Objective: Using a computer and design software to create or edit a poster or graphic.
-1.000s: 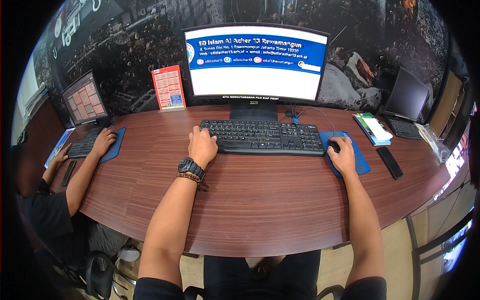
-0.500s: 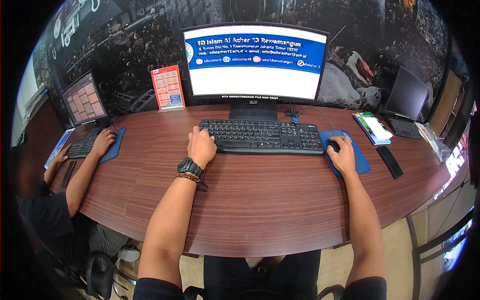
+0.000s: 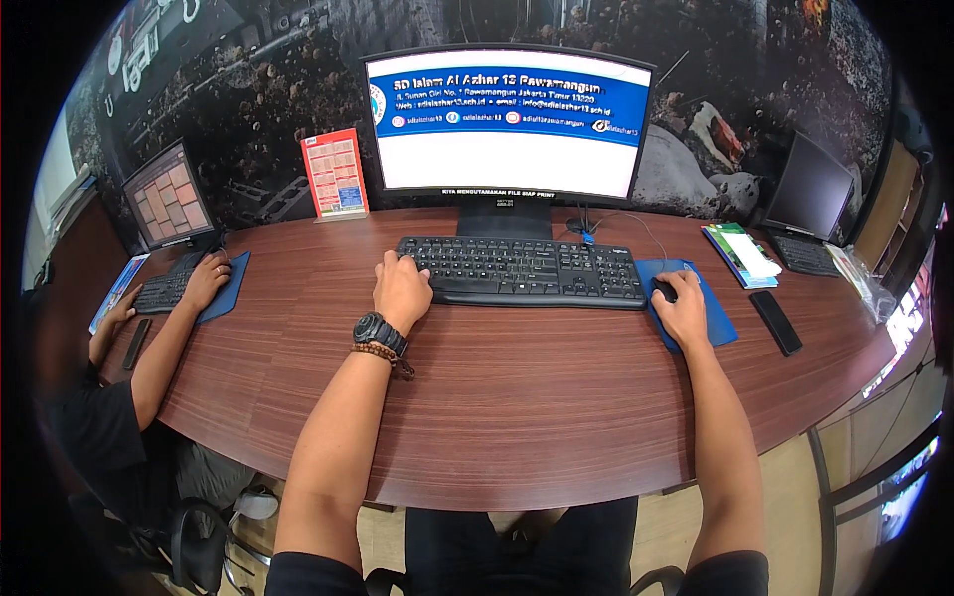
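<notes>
My left hand (image 3: 402,291) rests at the left end of a black keyboard (image 3: 517,270), with its fingers bent down over the keys there. A black watch (image 3: 380,333) and a beaded bracelet (image 3: 376,352) circle that wrist. On a blue mouse pad (image 3: 715,316), my right hand (image 3: 684,310) is closed over a dark mouse (image 3: 665,289), which the fingers partly cover. Behind the keyboard stands a lit monitor (image 3: 507,164). It displays a blue banner with white lettering and a row of small round icons on a white page.
A black phone (image 3: 775,322) and colourful booklets (image 3: 740,254) lie right of the pad, near another dark monitor (image 3: 810,186). A red desk calendar (image 3: 336,175) stands left of my monitor. A co-worker (image 3: 109,412) sits at left, hands at another keyboard (image 3: 162,292).
On the screen, the rightmost round icon in the blue banner looks different, with a dark outline overlapping the lettering beside it. Both my hands stay in nearly the same places.
</notes>
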Action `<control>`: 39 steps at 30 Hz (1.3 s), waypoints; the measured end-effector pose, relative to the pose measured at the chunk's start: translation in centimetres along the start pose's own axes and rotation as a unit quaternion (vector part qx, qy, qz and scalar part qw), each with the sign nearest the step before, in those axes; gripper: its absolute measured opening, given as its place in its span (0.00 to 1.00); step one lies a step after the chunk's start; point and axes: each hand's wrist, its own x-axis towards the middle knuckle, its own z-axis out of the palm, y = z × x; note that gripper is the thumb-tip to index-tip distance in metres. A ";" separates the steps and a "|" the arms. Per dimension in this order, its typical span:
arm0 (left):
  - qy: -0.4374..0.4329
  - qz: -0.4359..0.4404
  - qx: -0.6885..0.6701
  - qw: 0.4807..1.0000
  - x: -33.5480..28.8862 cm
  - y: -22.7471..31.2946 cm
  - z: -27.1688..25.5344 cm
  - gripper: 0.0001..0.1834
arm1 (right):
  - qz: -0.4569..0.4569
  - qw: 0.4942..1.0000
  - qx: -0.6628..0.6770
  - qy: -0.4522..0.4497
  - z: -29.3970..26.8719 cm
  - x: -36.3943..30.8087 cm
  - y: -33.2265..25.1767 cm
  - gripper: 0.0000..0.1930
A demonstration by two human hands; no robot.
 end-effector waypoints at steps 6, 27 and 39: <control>0.003 0.001 -0.006 1.000 0.0 0.0 0.0 0.14 | 0.000 1.000 0.002 -0.002 0.0 0.0 0.1 0.17; -0.016 -0.010 -0.007 1.000 -0.1 0.5 -0.6 0.17 | 0.008 1.000 -0.012 -0.004 -0.1 0.0 -0.1 0.18; -0.012 -0.009 -0.015 1.000 0.0 0.3 -0.4 0.18 | 0.009 1.000 -0.016 -0.008 0.1 0.0 0.2 0.18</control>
